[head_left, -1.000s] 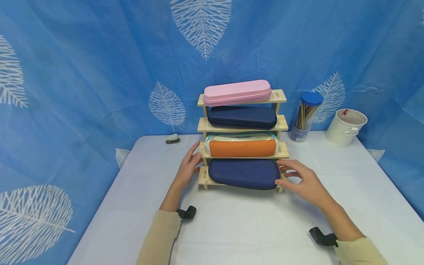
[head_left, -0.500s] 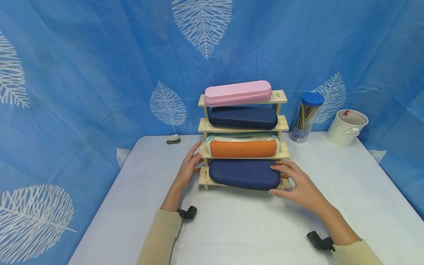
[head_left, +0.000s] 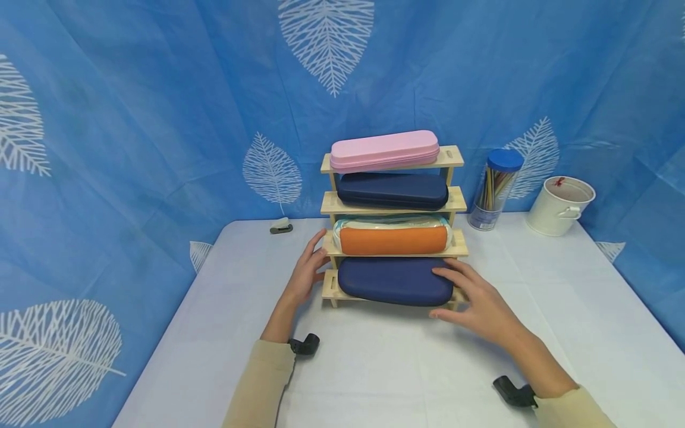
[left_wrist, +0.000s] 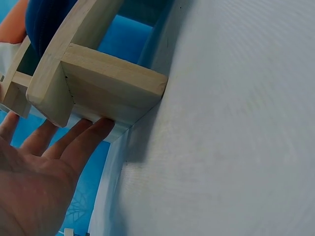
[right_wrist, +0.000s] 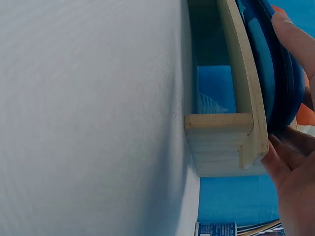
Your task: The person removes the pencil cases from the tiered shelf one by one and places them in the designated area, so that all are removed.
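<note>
Curled round the right end of the lower navy case with the right hand — index finger across the front face, thumb well apart below the near edge. Impossible to tell how firmly. Over to the left hand: spread and nearly straight, up against the left end of the wooden rack. Squarely between both sets of fingers, on the lowest tier: that same lower navy case. Just above finger level, tier by tier: an orange pouch with a clear upper part, an upper navy case, and at the very top a pink case, slightly askew.

Visible from the left wrist, hidden from the head: a broad end leg under the board, with fingertips right at its outer side. Plain only from the right wrist: a seam round the case's edge, with fingertips close by the shelf corner.

Below the hands, a smooth white table. Beyond the right fingers, a blue-lidded tube of thin sticks, then a white pot. Beyond the left fingers, a small stapler. Behind everything — blue curtain, printed with white leaves.
</note>
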A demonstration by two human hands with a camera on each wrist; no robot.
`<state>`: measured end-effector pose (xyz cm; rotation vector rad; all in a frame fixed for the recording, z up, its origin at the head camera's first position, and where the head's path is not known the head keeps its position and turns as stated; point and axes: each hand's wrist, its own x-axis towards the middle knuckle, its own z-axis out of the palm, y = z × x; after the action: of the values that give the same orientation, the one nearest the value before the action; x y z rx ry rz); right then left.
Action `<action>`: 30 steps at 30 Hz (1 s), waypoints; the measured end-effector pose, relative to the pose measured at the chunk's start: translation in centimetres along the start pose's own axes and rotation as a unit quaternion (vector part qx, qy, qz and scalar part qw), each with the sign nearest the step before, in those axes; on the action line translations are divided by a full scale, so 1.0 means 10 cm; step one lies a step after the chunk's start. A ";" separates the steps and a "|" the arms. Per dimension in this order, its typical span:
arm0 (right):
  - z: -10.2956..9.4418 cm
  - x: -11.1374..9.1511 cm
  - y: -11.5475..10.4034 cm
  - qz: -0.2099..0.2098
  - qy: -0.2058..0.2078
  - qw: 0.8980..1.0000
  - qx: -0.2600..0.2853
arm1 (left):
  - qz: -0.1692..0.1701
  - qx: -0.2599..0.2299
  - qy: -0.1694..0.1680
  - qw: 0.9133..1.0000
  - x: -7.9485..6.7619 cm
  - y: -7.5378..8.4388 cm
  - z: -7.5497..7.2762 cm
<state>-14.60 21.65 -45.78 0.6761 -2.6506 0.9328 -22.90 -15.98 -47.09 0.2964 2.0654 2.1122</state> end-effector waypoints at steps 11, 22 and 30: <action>0.04 0.02 -0.02 -0.006 0.022 1.000 0.014 | -0.001 0.006 -0.015 1.000 -0.12 0.24 0.09; 0.04 0.01 -0.05 -0.007 0.017 1.000 0.005 | 0.000 0.008 -0.016 1.000 -0.12 0.25 0.09; -0.01 -0.03 -0.02 -0.009 0.027 0.999 0.021 | 0.002 0.007 -0.017 1.000 -0.12 0.25 0.09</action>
<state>-14.25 21.64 -45.71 0.6740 -2.5790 0.9911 -21.46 -15.47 -44.62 0.3373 2.0636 2.0814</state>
